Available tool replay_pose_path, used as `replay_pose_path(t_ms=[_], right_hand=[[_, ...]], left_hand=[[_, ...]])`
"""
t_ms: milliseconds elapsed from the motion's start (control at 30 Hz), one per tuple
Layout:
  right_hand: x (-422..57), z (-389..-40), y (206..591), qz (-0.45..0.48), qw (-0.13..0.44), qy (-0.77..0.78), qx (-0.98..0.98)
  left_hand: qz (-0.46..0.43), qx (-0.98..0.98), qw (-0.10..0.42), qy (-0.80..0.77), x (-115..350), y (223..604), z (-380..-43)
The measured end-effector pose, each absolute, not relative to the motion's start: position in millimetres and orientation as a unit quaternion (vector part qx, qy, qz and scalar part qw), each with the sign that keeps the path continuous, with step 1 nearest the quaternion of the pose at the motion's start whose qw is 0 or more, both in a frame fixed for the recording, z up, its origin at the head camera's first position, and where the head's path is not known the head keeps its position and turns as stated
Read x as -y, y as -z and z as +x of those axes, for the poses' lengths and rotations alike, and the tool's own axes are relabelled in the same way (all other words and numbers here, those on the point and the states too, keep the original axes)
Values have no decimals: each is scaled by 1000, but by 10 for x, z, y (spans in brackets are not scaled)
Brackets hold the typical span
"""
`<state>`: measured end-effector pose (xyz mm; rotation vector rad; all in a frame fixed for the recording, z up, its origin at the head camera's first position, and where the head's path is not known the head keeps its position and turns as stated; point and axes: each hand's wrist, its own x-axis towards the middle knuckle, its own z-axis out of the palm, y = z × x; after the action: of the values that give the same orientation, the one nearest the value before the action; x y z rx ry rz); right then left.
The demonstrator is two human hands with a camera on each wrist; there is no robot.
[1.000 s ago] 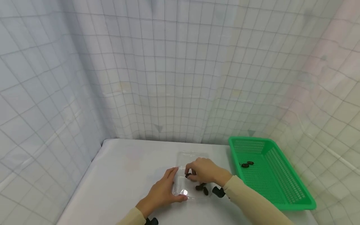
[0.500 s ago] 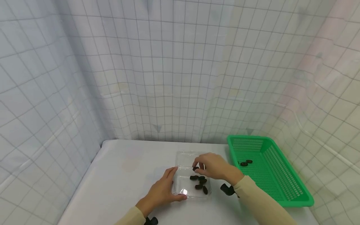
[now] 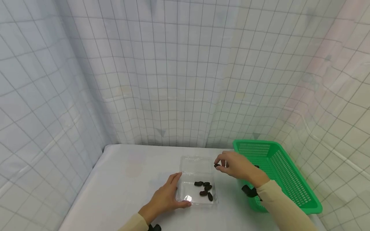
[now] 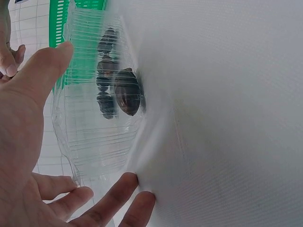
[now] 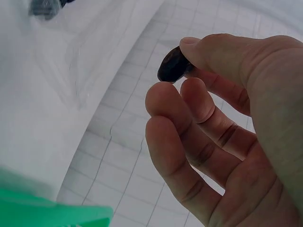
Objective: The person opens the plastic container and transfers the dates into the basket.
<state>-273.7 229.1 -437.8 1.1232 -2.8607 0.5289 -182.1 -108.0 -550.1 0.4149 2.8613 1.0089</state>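
Observation:
My right hand [image 3: 237, 165] pinches a dark brown date [image 5: 173, 65] between thumb and forefinger, with the other fingers loosely bent below. It is above the table, between the clear plastic clamshell box [image 3: 185, 189] and the green basket [image 3: 300, 171]. The box lies with its lid [image 3: 196, 164] folded back, and several dates [image 3: 210, 196] sit in its right half. At the box's left near corner rests my left hand [image 3: 163, 199], fingers spread along the left side and thumb at the front edge. In the left wrist view its thumb [image 4: 45, 68] reaches over the rim.
A white cloth covers the table [image 3: 130, 179]. The basket stands at the right edge, with a date [image 3: 256, 166] in it partly hidden by my right hand. Gridded white curtains [image 3: 173, 80] close off the back and both sides.
My right hand has moved from over the box to the right, carrying the pinched date toward the basket. The dates in the box now show fully. My left hand has stayed at the box.

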Motion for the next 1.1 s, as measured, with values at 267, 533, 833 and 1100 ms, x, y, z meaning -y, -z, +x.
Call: replay_pose_path(t_ms=[267, 533, 833, 1100], right_hand=[[-2585, -2792, 4291, 334, 35, -192, 922], [-2894, -2902, 4266, 312, 39, -192, 930], [-3273, -3050, 4358, 282, 36, -194, 939], [-3616, -3167, 4542, 255, 6, -193, 947]], left_hand=[[139, -932, 35, -333, 1081, 5485, -1805], [139, -932, 36, -334, 1090, 5485, -1806], [138, -932, 32, -333, 1095, 5504, -1802], [141, -931, 32, -335, 1087, 5526, -1821]])
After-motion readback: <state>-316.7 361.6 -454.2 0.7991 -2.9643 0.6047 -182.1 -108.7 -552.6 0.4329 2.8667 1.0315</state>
